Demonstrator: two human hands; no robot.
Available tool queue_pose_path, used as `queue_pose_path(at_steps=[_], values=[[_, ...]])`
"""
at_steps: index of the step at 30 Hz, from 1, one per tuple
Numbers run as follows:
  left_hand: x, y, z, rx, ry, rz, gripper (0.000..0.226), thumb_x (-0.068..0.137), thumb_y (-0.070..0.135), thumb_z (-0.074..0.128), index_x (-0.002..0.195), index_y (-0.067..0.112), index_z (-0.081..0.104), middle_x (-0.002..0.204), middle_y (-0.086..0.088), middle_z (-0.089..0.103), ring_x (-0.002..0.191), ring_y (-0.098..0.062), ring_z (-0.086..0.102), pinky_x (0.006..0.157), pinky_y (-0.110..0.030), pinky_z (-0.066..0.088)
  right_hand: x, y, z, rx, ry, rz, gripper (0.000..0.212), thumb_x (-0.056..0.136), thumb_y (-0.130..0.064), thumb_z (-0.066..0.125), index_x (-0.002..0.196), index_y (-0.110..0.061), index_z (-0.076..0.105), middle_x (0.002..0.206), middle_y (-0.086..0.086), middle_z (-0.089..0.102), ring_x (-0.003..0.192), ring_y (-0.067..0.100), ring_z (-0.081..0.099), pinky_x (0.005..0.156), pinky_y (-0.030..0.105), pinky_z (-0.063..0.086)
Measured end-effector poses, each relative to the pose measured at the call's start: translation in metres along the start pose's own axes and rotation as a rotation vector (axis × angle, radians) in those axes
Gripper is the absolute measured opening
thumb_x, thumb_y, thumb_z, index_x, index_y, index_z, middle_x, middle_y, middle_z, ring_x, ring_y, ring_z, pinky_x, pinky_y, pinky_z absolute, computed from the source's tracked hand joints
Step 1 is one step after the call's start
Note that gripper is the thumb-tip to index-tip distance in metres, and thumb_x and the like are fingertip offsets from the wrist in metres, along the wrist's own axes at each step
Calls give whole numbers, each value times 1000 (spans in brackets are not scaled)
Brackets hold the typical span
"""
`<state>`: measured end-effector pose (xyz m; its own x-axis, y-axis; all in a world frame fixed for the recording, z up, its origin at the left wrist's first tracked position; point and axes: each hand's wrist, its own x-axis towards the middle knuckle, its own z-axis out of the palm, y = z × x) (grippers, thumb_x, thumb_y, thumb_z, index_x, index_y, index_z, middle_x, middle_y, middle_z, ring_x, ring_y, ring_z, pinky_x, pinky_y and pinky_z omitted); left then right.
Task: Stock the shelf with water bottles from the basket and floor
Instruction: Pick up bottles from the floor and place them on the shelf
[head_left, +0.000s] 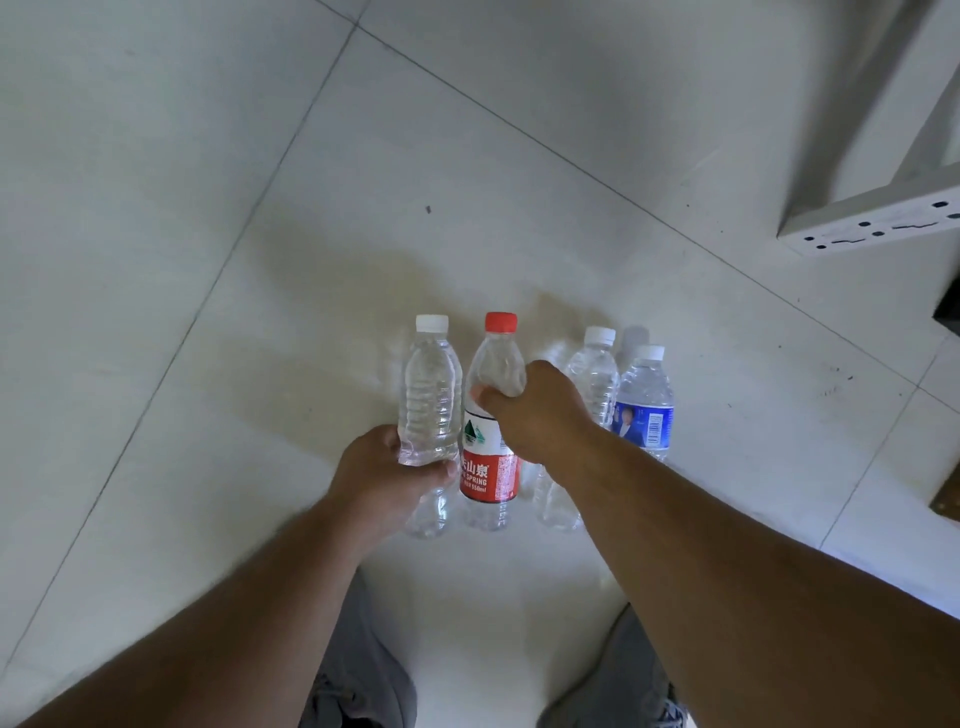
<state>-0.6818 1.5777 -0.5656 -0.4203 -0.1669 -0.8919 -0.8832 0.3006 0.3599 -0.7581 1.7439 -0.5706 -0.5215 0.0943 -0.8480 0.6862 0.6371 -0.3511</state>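
Observation:
Several water bottles stand together on the white tiled floor (208, 260). My left hand (387, 475) grips a clear, unlabelled bottle with a white cap (431, 384) around its lower half. My right hand (535, 410) is closed around the upper body of a red-capped bottle with a red and white label (491, 467). To the right are a clear white-capped bottle (595, 374) and a blue-labelled bottle (647, 405). Another clear bottle (553, 499) is partly hidden under my right forearm.
A grey metal shelf frame (872, 208) with slotted holes stands at the upper right. A dark object (948, 317) shows at the right edge. My knees in grey trousers and my shoes are at the bottom of the view.

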Motion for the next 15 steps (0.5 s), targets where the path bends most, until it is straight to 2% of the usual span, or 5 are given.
queue_pose_path(at_steps=[3,5,8,11,15], values=[[-29,12,-18,-45,23,10,33,69,23,88,98,24,71,91,8,75,78,-9,71,63,-23,51,-26,-15,-16,62,10,-68,45,85,-50,69,114,-17,63,100,2,69,91,22,67,66,31,53],[-59,26,-34,-78,38,31,34,70,25,87,99,25,71,91,9,75,78,-5,71,61,-21,51,-53,-35,-35,94,27,-110,44,83,-52,71,110,-19,62,98,-1,70,90,20,67,76,36,56],[-120,59,-64,-118,75,79,30,70,30,86,96,29,71,88,13,75,74,2,69,60,-18,49,-108,-80,-75,117,21,-196,40,80,-52,74,103,-21,62,94,-4,69,86,16,67,70,31,54],[-197,102,-99,-187,123,138,30,71,30,84,98,29,71,90,10,76,81,-5,71,72,-29,56,-180,-137,-126,79,9,-312,35,79,-54,73,96,-26,61,86,-10,69,79,8,67,62,26,49],[-322,165,-154,-296,178,271,26,72,28,83,96,31,72,88,13,76,79,-3,72,75,-32,57,-302,-223,-195,46,6,-466,35,77,-54,74,97,-28,60,93,-9,73,85,9,70,78,36,57]])
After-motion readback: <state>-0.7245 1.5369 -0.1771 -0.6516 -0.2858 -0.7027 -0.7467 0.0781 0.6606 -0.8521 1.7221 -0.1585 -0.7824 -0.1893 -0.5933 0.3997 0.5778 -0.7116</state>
